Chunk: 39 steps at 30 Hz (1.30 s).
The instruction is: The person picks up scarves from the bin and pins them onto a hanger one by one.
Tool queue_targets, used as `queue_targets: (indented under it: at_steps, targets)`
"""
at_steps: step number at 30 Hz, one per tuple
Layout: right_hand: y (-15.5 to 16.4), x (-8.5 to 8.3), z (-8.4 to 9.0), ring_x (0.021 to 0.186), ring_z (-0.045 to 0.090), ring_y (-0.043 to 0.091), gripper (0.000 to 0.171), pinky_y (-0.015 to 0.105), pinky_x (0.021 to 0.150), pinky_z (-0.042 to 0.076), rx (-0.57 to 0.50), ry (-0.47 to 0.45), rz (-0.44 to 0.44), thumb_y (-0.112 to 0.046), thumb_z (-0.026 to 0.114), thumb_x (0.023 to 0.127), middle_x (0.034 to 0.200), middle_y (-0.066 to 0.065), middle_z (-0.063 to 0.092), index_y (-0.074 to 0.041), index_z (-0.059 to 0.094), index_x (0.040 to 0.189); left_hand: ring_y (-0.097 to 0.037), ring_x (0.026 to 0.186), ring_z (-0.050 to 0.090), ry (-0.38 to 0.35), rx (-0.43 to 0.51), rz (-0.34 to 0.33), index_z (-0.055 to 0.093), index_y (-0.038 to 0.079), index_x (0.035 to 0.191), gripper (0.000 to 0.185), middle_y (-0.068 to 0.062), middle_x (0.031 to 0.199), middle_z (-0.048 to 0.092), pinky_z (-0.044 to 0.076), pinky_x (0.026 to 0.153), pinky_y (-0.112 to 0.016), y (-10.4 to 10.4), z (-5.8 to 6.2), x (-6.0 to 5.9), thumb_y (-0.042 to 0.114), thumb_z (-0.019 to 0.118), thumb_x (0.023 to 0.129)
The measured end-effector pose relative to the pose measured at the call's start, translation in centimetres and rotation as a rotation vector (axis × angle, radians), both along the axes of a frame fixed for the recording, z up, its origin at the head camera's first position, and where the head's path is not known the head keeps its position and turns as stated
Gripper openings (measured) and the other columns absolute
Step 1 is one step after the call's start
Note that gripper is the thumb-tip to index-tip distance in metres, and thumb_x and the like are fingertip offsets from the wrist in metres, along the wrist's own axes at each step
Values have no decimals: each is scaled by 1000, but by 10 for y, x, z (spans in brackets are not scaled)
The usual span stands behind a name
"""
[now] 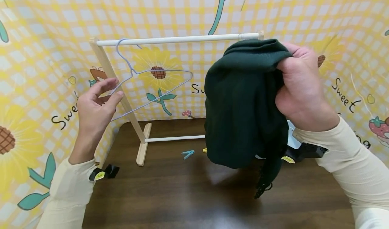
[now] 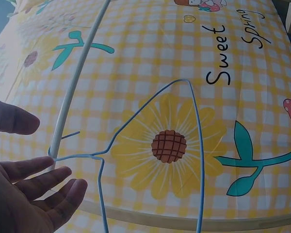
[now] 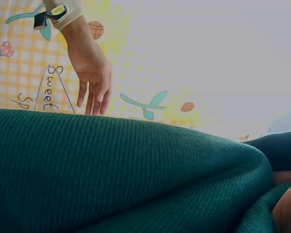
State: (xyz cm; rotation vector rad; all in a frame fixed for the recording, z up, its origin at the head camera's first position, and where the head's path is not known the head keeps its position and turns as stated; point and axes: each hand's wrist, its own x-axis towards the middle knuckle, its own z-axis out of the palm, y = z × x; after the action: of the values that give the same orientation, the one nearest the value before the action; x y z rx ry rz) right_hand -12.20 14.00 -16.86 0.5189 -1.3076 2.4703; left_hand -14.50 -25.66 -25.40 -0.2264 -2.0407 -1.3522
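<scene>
My right hand [image 1: 305, 87] grips the folded upper edge of a dark green ribbed-knit garment [image 1: 240, 110] and holds it up in front of the rack's right part. The cloth hangs down, with a narrow piece with dark trim dangling at its lower right. A thin lilac-blue wire hanger [image 1: 165, 70] hangs by its hook from the rack's white bar [image 1: 182, 39]. Next to the hanger's left end is my left hand [image 1: 95, 109], thumb and forefinger parted around that end in the head view. In the left wrist view its fingers [image 2: 65, 199] look relaxed and spread, near the hook.
The rack has a pale wooden post [image 1: 121, 90] and foot [image 1: 144, 144] on a dark wooden table [image 1: 170, 195]. A blue clothespin [image 1: 188, 153] and part of a yellow one [image 1: 204, 150] lie below. Behind the garment, a pale object [image 1: 293, 139] is mostly hidden. Patterned cloth surrounds everything.
</scene>
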Motion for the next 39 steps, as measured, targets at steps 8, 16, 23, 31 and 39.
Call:
queue_targets:
  at_steps: [8, 16, 23, 31, 39]
  targets:
    - [-3, 1, -5, 81, 67, 18, 24, 24, 68, 57, 16, -5, 10, 17, 54, 92, 81, 11, 70, 10, 75, 83, -8, 113, 62, -8, -47, 29, 68, 5, 128, 35, 3, 124, 70, 52, 84, -12, -2, 1, 0, 9, 68, 93]
    - [-8, 3, -12, 78, 67, 15, 28, 22, 69, 57, 79, -37, -2, 15, 55, 92, 79, 7, 71, 3, 77, 80, -4, 108, 61, -69, -87, 71, 68, 10, 129, 36, -1, 127, 68, 51, 90, -13, -4, 4, -3, 16, 68, 94]
    - [-10, 6, -19, 81, 66, 15, 30, 21, 72, 56, 126, -83, 22, 11, 55, 95, 82, 5, 70, -1, 78, 81, -6, 103, 63, -88, -116, 88, 67, 9, 131, 38, -4, 130, 67, 50, 92, -15, -4, 6, -8, 20, 68, 95]
    - [-8, 7, -27, 96, 59, 20, 28, 22, 76, 55, 181, -102, 31, 6, 56, 98, 90, 6, 66, -5, 81, 90, 4, 97, 62, -142, -165, 122, 66, 11, 133, 41, -7, 132, 67, 50, 86, -11, -2, 10, -18, 26, 69, 95]
    - [-9, 9, -32, 91, 63, 19, 30, 22, 77, 57, 199, -107, 34, 5, 57, 98, 87, 4, 71, -8, 82, 88, -21, 118, 62, -231, -227, 142, 63, 16, 138, 46, -8, 140, 63, 49, 88, -17, -1, 16, -26, 36, 64, 96]
